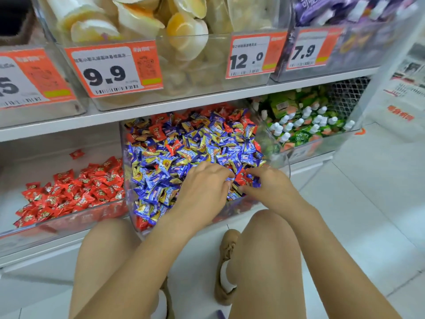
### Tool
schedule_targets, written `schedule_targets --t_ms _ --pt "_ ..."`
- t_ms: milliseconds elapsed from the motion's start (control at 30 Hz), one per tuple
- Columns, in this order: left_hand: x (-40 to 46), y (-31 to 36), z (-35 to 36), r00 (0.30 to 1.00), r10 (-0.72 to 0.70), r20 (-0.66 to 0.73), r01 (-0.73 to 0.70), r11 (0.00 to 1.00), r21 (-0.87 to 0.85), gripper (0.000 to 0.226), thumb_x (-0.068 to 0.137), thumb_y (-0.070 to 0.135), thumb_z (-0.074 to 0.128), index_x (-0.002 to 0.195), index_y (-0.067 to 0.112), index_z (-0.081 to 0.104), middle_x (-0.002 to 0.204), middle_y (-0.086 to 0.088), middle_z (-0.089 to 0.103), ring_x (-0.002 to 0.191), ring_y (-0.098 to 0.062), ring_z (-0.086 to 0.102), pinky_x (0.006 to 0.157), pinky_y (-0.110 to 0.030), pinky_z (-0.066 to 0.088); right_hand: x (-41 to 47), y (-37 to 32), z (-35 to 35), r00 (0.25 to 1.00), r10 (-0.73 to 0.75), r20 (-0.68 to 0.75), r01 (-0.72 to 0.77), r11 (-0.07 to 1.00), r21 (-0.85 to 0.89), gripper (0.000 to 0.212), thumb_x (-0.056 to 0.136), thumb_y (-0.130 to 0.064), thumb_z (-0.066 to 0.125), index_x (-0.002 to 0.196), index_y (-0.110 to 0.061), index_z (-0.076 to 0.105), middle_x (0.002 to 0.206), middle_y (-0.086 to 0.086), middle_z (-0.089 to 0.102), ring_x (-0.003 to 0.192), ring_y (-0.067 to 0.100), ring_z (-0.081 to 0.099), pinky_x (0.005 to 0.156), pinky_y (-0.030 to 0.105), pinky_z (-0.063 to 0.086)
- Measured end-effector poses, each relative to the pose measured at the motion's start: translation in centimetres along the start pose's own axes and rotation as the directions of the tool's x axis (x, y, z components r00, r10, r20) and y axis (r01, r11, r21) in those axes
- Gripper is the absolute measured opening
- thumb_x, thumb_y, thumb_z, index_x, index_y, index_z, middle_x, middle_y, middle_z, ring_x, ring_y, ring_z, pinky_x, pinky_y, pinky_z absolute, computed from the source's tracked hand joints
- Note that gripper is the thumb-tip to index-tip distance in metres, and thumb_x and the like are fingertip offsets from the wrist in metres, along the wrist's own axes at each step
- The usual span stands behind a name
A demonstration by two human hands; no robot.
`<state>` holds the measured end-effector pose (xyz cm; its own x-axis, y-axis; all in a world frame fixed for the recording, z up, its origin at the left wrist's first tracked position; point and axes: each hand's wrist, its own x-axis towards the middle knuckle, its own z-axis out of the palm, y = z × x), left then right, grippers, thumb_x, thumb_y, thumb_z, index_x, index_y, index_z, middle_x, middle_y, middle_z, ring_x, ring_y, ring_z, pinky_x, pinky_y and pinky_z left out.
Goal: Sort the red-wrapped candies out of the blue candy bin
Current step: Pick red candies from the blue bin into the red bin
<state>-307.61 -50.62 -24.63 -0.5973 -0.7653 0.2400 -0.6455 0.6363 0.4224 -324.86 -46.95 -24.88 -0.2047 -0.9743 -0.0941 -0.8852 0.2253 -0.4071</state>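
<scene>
The clear blue candy bin [131,199] on the bottom shelf is heaped with blue-and-yellow wrapped candies [197,143]. Red-wrapped candies [158,132] are mixed in, mostly at the back. Both hands are in the bin's front right corner. My left hand [204,187] lies palm down, its curled fingertips dug into the pile; what it holds is hidden. My right hand [266,183] faces it from the right, thumb and fingers closing round a red candy [241,178] between the two hands.
A clear bin [69,218] to the left holds a pile of red candies [92,187], with one stray red candy [77,154] behind. Green pouches [303,125] fill the bin to the right. Jelly cups and price tags sit on the shelf above. My knees and a shoe are below.
</scene>
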Motion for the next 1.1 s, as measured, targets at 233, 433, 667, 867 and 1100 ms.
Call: schedule_targets --t_ms 233,433,667,867,1100 --pt "-0.5 -0.7 0.7 0.998 -0.051 -0.025 0.05 0.998 -0.038 0.021 0.094 0.025 0.055 0.109 0.023 0.069 0.106 0.008 0.067 0.105 -0.018 0.051 0.09 -0.029 0.033 3.1 -0.3 1.0 0.997 0.006 0.082 0.003 0.994 -0.105 0.046 0.076 -0.041 0.073 0.114 -0.019 0.055 0.101 0.007 0.065 0.098 0.026 0.06 0.072 0.033 0.044" --pt "0.0 -1.2 0.6 0.996 -0.074 -0.057 0.069 0.993 -0.091 0.018 0.094 0.022 0.055 0.104 0.022 0.07 0.101 0.008 0.068 0.099 -0.017 0.053 0.092 -0.034 0.04 1.9 1.7 -0.6 0.987 0.054 -0.15 -0.029 0.986 0.163 0.014 0.086 -0.02 0.066 0.099 -0.021 0.061 0.063 -0.006 0.052 0.062 0.018 0.05 0.058 0.029 0.032" --pt "-0.4 -1.6 1.0 0.996 -0.063 -0.067 0.055 0.993 -0.105 0.017 0.093 0.018 0.056 0.102 0.021 0.071 0.095 0.009 0.069 0.096 -0.017 0.054 0.088 -0.033 0.042 3.2 2.3 0.3 0.999 -0.035 0.01 0.035 0.993 -0.115 0.031 0.088 -0.009 0.053 0.117 -0.017 0.062 0.107 0.016 0.06 0.082 0.029 0.056 0.065 0.028 0.035" --pt "-1.1 -2.7 0.5 0.994 -0.068 -0.08 0.062 0.995 -0.075 0.015 0.092 0.018 0.058 0.099 0.021 0.071 0.093 0.009 0.068 0.093 -0.017 0.054 0.082 -0.026 0.035 4.7 1.8 0.9 0.994 0.01 0.11 0.028 0.941 -0.337 0.049 0.086 -0.034 0.065 0.129 -0.014 0.052 0.114 0.015 0.053 0.101 0.03 0.057 0.081 0.036 0.049" --pt "-1.3 -2.6 0.5 0.995 -0.074 -0.068 0.068 0.994 -0.081 0.017 0.094 0.022 0.055 0.103 0.022 0.07 0.097 0.011 0.067 0.096 -0.014 0.052 0.087 -0.026 0.037 4.9 0.4 1.1 0.978 0.051 0.202 0.032 0.921 -0.389 0.066 0.08 -0.053 0.064 0.134 -0.021 0.046 0.118 0.015 0.048 0.103 0.03 0.055 0.083 0.033 0.046"
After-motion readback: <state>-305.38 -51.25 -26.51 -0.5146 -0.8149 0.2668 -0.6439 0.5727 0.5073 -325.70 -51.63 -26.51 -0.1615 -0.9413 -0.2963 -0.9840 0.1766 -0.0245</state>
